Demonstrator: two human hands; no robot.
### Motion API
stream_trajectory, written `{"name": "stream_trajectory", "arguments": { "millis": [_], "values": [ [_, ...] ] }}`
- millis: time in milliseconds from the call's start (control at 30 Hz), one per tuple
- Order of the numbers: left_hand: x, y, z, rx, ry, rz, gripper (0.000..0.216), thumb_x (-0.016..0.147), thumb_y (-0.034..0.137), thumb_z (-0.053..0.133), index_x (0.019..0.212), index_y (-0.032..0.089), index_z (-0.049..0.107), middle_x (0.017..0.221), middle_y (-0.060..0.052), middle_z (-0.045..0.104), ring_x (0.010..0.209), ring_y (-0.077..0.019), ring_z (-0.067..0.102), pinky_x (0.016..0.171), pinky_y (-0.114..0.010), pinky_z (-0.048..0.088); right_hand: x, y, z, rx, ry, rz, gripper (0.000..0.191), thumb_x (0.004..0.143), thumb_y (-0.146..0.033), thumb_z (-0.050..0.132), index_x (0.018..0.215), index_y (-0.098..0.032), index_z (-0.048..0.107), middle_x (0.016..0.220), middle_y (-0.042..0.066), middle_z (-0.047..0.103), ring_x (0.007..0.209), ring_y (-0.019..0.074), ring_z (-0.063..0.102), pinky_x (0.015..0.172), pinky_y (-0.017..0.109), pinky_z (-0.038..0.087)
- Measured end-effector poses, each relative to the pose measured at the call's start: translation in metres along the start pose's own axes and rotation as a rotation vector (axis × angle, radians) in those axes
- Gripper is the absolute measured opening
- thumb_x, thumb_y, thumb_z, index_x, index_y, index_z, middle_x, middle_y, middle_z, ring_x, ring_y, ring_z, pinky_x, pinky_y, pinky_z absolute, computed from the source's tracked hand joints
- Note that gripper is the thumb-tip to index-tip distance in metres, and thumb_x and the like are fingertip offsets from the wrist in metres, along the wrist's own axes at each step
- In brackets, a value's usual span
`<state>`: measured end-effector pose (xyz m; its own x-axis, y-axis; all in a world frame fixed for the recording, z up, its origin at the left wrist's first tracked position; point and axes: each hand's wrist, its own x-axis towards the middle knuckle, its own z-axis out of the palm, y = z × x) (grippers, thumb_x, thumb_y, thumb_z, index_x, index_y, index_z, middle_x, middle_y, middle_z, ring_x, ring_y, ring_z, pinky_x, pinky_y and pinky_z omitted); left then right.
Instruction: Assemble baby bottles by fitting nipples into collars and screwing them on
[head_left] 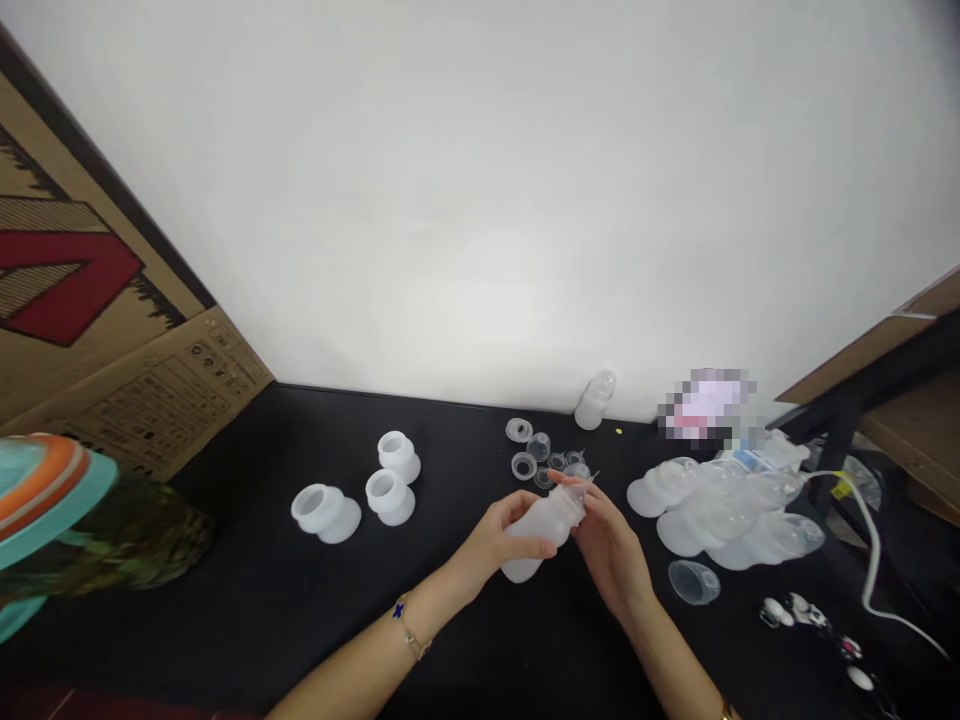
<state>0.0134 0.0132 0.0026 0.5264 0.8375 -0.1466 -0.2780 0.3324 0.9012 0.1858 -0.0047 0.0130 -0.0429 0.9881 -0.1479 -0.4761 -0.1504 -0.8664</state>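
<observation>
A translucent white baby bottle (541,520) lies tilted in my left hand (495,540), whose thumb and fingers wrap round its body. My right hand (611,560) closes on the bottle's top end, at the collar and clear teat; part of its grip is hidden. Just beyond the hands lie several small clear bottle parts, among them a ring (523,465) and a lid-like piece (518,430). To the left stand three open white bottles, a nearer one (326,512) and two close together (399,457).
A capped bottle (596,402) stands by the wall. Several capped bottles (720,515) lie piled at right, near a loose clear cap (694,582), a white cable (874,560) and a beaded strap (810,615). At left are a cardboard box (172,385) and a jar (142,540).
</observation>
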Motion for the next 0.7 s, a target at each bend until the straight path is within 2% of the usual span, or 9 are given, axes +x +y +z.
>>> {"name": "stream_trajectory", "arguments": {
  "millis": [700],
  "values": [
    [0.0018,-0.0029,-0.0012,0.015,0.002,-0.008,0.044,0.059,0.025,0.088,0.096,0.016,0.067,0.088,-0.002,0.065,0.08,-0.0172,0.058,0.071,-0.026,0.041,0.0009,0.0045,-0.0025,0.001,0.004,-0.042,0.013,0.083,-0.035,0.068,0.088,-0.024,0.067,0.113,0.005,0.065,0.09,0.0216,0.056,0.074,0.032,0.045]
  ]
}}
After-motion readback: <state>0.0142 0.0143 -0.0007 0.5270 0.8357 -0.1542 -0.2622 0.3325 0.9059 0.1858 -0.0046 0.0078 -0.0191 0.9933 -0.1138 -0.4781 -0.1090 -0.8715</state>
